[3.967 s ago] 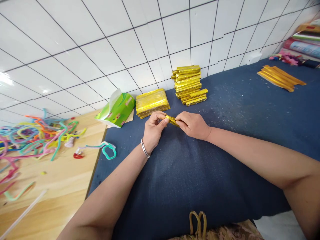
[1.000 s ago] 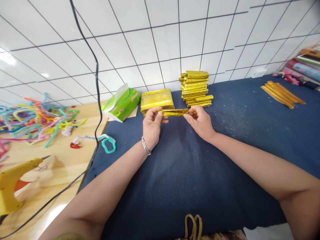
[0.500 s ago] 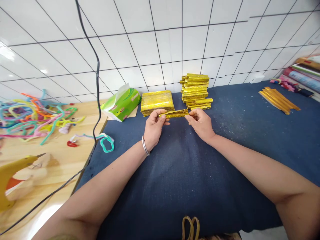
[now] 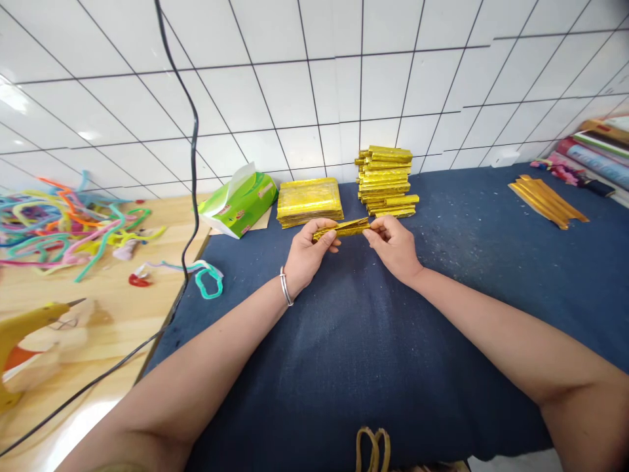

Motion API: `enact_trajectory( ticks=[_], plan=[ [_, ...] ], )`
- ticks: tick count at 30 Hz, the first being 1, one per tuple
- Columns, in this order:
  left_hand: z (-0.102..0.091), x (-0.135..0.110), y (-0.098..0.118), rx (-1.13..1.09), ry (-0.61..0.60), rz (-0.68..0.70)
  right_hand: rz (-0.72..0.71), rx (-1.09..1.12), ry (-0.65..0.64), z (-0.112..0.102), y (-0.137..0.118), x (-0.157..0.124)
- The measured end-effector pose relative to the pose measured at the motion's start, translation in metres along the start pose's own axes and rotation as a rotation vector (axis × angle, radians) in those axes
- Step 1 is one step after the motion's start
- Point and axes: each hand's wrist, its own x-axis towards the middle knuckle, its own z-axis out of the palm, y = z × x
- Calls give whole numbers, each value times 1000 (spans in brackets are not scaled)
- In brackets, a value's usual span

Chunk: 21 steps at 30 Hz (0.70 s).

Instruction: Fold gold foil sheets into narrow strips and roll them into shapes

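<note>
Between my two hands, just above the dark blue cloth (image 4: 344,341), is a narrow folded strip of gold foil paper (image 4: 351,227). My left hand (image 4: 310,252) pinches its left end, thumb in front, and a bracelet circles that wrist. At the strip's right end my right hand (image 4: 392,246) grips with thumb and fingertips. Behind my left hand lies a flat stack of gold foil sheets (image 4: 309,198). A taller pile of folded gold strips (image 4: 384,177) stands behind my right hand, against the wall.
A green tissue pack (image 4: 240,203) sits left of the sheets. Colourful pipe cleaners (image 4: 69,223) and a yellow glue gun (image 4: 29,334) lie on the wooden surface, with a black cable (image 4: 194,151) hanging there. Rightward are orange-gold strips (image 4: 548,200) and stacked books (image 4: 599,157).
The gold strip looks more closed along its fold, and my left thumb has slid a little inward along it. Both hands stay at its ends; the view has shifted slightly.
</note>
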Motion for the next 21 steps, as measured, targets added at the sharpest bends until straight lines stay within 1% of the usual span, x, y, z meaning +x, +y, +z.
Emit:
enact_trajectory(
  ticks=[2,5,9,15,18,21],
  plan=[
    [0,0,0,0,26,14,17,58,-14,0,-1,0],
    [1,0,-1,19,61,37,94,167,-40,1,-3,1],
    [2,0,-1,40,62,44,190,246,-30,2,-4,1],
    [3,-2,3,32,36,39,229,317,-2,4,0,2],
    [3,-3,4,41,51,43,259,326,-6,5,2,2],
    [3,-3,4,48,64,45,257,327,-20,5,0,1]
  ],
)
